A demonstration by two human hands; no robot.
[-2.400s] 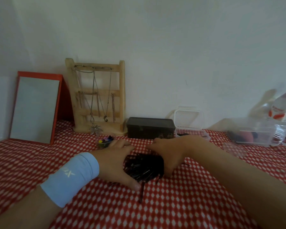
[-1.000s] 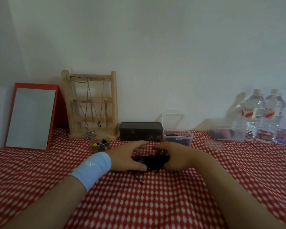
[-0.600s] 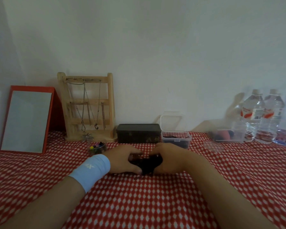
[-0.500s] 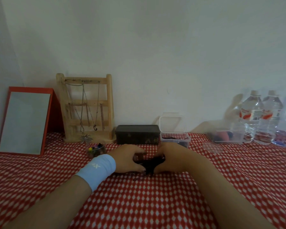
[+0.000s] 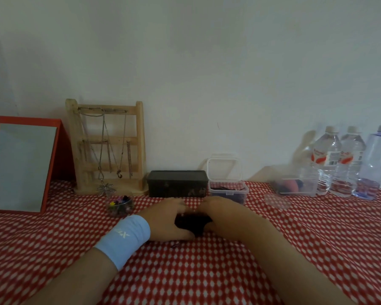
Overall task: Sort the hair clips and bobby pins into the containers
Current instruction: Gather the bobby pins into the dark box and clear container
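A plain white wall (image 5: 207,62) (dimly lit) rises behind a red-and-white checked tablecloth (image 5: 207,271).

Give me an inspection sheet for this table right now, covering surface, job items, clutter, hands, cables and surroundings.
Surface: red-and-white tablecloth, one stray pin lying loose on it.
Job's things: black bobby pins heaped between both hands; open clear box holds dark pins; small round tub holds coloured clips; clear lid lies flat.
Clutter: black box, closed; second clear container; water bottles.
Hands: left hand and right hand cupped around the pile.
Cables: nothing seen.
Surroundings: red-framed mirror, wooden necklace stand, plain wall.
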